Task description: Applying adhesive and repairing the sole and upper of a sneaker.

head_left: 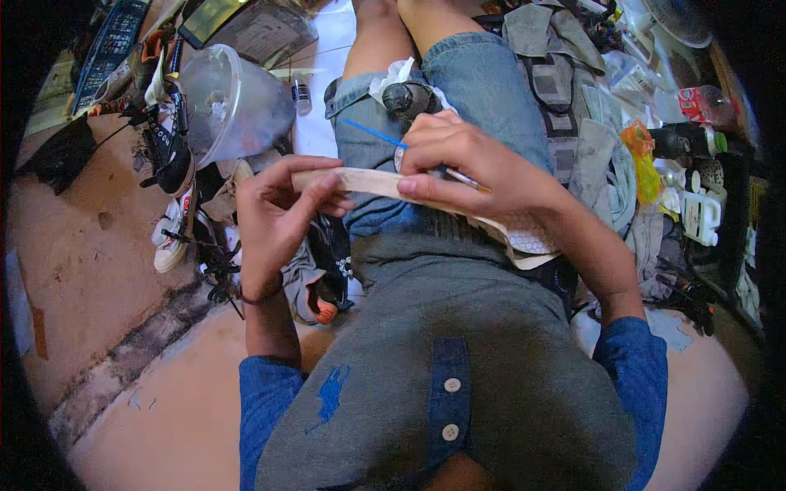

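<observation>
A long cream-coloured piece that looks like a shoe sole (370, 181) is held edge-on above my lap. My left hand (282, 209) pinches its left end between thumb and fingers. The thumb of my right hand (475, 168) presses on the middle of its edge. A thin paintbrush with a blue handle (372, 133) is also gripped in my right hand, its tip pointing right. Beneath my right wrist the sole's patterned right end (528, 237) shows. A dark rounded object (409, 100) with crumpled white paper around it rests between my thighs.
To the left are a clear plastic tub (237, 106), a small bottle (300, 94) and several shoes (173, 237). On the right lie grey cloths (602, 164), a yellow plastic bag (643, 159), a red-labelled bottle (696, 105) and a white jug (700, 217).
</observation>
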Action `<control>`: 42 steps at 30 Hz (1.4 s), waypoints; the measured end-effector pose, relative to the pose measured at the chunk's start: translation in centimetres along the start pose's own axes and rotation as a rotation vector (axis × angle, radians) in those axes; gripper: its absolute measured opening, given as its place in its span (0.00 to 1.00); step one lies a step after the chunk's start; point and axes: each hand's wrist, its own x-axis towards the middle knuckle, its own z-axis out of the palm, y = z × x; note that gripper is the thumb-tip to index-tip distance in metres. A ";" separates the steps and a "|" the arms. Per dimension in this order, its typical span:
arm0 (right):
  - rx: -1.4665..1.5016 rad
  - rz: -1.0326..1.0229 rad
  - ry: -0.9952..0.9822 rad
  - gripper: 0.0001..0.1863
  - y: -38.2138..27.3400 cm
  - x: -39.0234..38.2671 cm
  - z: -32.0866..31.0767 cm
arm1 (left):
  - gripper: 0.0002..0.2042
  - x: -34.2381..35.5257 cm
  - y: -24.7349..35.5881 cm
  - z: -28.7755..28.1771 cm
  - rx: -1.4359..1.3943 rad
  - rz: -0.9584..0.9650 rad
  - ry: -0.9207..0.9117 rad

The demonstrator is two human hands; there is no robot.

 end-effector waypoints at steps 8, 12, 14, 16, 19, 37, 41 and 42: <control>-0.149 -0.113 -0.062 0.13 -0.3 0.2 0.8 | 0.16 1.7 2.6 -1.1 0.772 0.352 -0.416; -0.198 -0.157 -0.086 0.12 -0.1 0.1 1.0 | 0.14 3.1 2.2 -0.8 0.946 0.222 -0.610; -0.175 -0.155 -0.079 0.13 0.0 0.1 0.9 | 0.14 3.1 1.7 -0.7 0.787 0.194 -0.634; -0.150 -0.152 -0.068 0.14 0.2 0.2 0.7 | 0.12 2.4 1.4 -0.9 0.696 0.108 -0.577; -0.074 -0.134 -0.099 0.14 0.4 0.2 0.3 | 0.10 1.0 1.4 -1.8 0.468 -0.063 -0.575; -0.103 -0.185 -0.150 0.14 0.1 0.0 -0.2 | 0.14 -0.1 0.4 -0.7 0.779 0.339 -0.818; -0.070 -0.181 -0.175 0.15 0.4 -0.1 -0.2 | 0.11 -0.9 0.9 -1.5 0.850 0.400 -0.802; -0.056 -0.176 -0.194 0.15 0.4 -0.1 -0.2 | 0.10 -0.9 1.2 -1.8 0.834 0.323 -0.817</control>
